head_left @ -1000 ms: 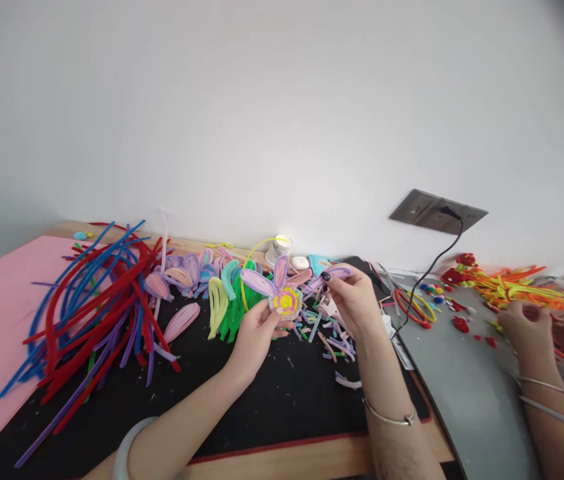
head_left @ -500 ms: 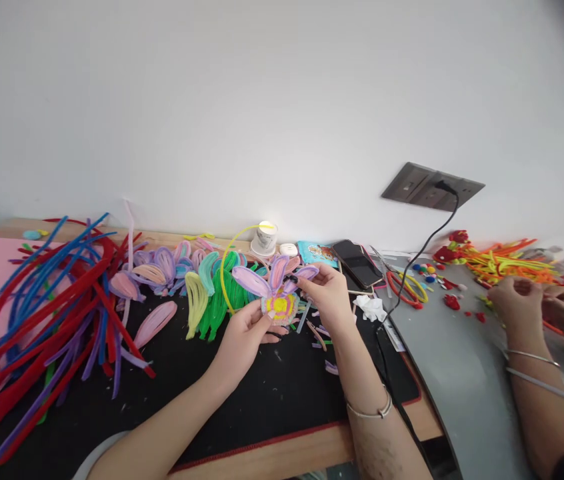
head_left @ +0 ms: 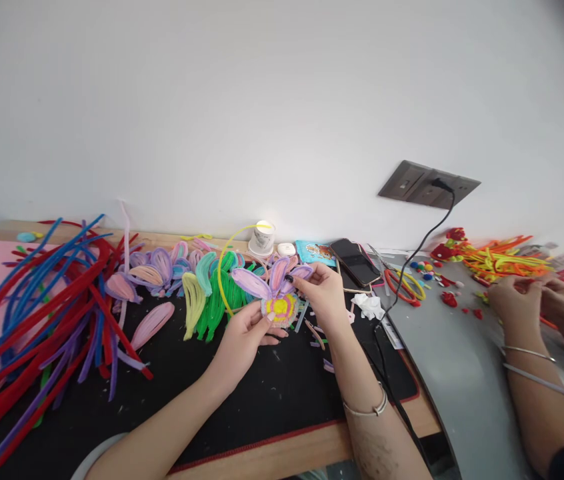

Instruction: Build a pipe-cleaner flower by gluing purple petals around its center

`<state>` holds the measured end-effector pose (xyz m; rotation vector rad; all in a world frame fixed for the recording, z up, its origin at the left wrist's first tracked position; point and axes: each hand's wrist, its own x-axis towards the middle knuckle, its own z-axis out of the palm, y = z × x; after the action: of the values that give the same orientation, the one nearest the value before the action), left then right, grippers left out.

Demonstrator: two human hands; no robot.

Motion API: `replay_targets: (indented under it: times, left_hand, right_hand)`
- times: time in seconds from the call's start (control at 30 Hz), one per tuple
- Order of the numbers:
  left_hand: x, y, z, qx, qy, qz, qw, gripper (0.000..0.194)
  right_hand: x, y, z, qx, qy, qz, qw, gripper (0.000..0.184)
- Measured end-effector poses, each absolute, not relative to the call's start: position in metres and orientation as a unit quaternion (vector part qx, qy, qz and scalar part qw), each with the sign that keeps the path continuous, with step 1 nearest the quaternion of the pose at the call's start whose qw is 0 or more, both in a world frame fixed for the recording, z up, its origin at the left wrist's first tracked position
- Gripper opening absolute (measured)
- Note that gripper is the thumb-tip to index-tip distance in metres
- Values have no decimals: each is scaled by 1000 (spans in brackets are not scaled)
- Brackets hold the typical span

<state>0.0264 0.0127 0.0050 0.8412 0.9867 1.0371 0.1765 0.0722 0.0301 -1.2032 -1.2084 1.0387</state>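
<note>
Between my hands is a pipe-cleaner flower [head_left: 282, 308] with a round yellow and pink centre and purple-pink petals standing up from its top edge. My left hand [head_left: 243, 337] pinches the centre at its lower left. My right hand [head_left: 323, 293] is closed on a purple-pink petal [head_left: 302, 272], pressing its base against the upper right of the centre. Behind my left hand lie green pipe-cleaner leaves [head_left: 216, 303] and a yellow-green looped piece [head_left: 192, 300]. A loose pink petal [head_left: 153, 323] lies on the black mat [head_left: 272, 400] further left.
At left lies a large heap of red, blue and purple pipe cleaners [head_left: 62, 300]. Along the wall stand a paper cup [head_left: 263, 239], a phone [head_left: 356, 262] and scissors [head_left: 399, 283]. A black cable [head_left: 425, 240] runs from the wall socket. At right another person's hands [head_left: 527, 303] work near orange pipe cleaners.
My right hand has brought the separate petal leftward and down onto the flower's centre. My left hand has kept its hold. The view has shifted right.
</note>
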Motion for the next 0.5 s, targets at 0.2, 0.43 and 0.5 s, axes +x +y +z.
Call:
replay_targets:
  times: [0.2, 0.43, 0.5]
  left_hand:
    - [27, 12, 4, 371, 438, 460, 677, 38]
    - [26, 11, 5, 371, 432, 459, 682, 37]
    - [26, 11, 4, 369, 430, 460, 684, 37]
  right_hand:
    - [175, 73, 27, -513, -509, 423, 546, 26]
    - [171, 71, 29, -514, -502, 411, 562, 26]
    - [170, 71, 28, -521, -498, 405, 562, 25]
